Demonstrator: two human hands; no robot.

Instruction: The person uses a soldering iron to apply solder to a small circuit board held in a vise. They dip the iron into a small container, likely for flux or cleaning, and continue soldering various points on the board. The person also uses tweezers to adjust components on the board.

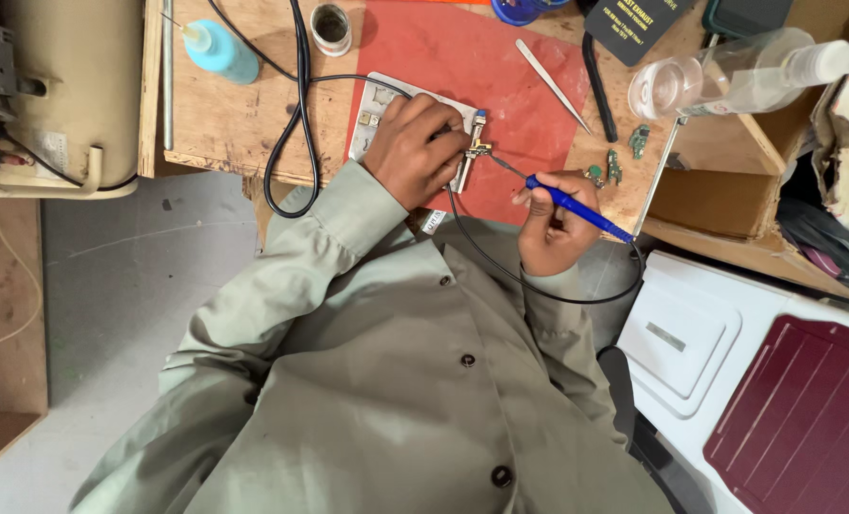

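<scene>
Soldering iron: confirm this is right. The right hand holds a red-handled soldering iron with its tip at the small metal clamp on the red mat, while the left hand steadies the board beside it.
Wrong in one respect: the soldering iron has a blue handle, not red, as the head view shows. The rest stands: the right hand holds it with its tip at the small metal clamp on the red mat, and the left hand steadies the board.

Blue soldering iron (577, 208) angled, tip at small brass part (479, 149) (on holder).
</scene>
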